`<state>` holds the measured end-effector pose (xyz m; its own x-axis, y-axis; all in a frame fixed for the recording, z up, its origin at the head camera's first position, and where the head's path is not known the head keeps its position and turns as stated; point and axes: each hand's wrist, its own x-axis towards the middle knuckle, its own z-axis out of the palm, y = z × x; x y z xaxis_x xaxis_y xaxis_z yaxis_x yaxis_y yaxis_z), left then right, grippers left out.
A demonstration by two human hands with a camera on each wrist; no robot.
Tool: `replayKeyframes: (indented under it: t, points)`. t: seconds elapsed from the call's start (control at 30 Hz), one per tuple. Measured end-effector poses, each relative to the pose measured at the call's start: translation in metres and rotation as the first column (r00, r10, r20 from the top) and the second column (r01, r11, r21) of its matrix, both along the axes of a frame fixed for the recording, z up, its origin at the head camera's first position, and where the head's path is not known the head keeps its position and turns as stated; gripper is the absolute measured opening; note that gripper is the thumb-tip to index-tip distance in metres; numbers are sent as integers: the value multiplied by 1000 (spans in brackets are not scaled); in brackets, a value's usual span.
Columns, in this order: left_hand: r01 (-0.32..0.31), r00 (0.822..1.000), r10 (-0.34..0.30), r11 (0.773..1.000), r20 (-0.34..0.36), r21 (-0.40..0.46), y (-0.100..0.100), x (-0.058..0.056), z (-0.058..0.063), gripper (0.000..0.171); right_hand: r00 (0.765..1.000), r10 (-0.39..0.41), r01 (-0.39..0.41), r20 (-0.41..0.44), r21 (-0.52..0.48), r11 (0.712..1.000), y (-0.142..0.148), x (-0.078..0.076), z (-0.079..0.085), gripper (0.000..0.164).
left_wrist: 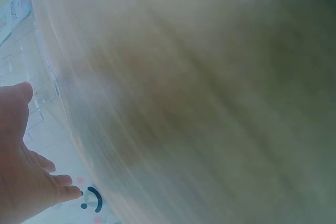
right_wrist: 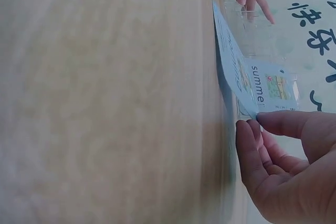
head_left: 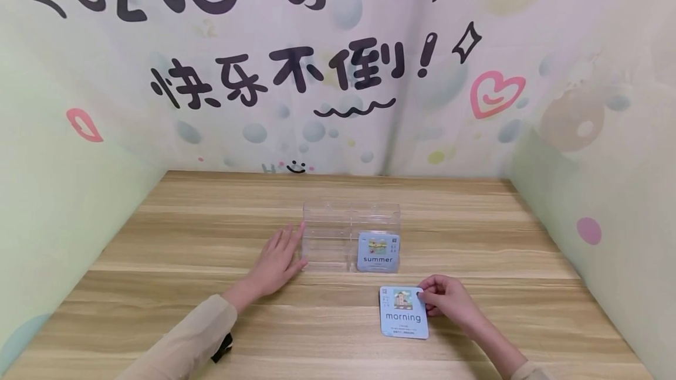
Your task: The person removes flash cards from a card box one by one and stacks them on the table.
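Note:
A clear plastic card rack (head_left: 327, 238) with several compartments stands on the wooden table. In its lower right compartment sits a light blue card reading "summer" (head_left: 378, 253), also visible in the right wrist view. My left hand (head_left: 276, 263) has its fingers extended, with fingertips right at the rack's left side. My right hand (head_left: 448, 299) pinches the right edge of a blue card reading "morning" (head_left: 404, 321) between thumb and fingers. That card is in front of the rack, tilted close over the table in the right wrist view (right_wrist: 231, 56).
The wooden table (head_left: 222, 216) reaches back to a printed backdrop (head_left: 296, 133) with large black characters. Pale walls (head_left: 597, 180) border both sides. A small black item (head_left: 223, 349) shows beside the left sleeve (head_left: 185, 339).

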<state>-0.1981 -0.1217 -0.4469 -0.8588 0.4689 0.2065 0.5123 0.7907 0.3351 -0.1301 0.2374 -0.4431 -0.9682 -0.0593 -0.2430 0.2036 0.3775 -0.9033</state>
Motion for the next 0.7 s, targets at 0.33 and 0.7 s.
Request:
replayKeyframes:
  t: [0.33,0.7]
  points:
    - [13,1000,-13,1000,-3,11,-1,0,0,75,997,22,-13,-69,129,992,-6,3,4,15]
    - [21,1000,-21,1000,-17,11,-1,-1,-1,76,994,65,-46,-90,195,980,-6,1,2,12]
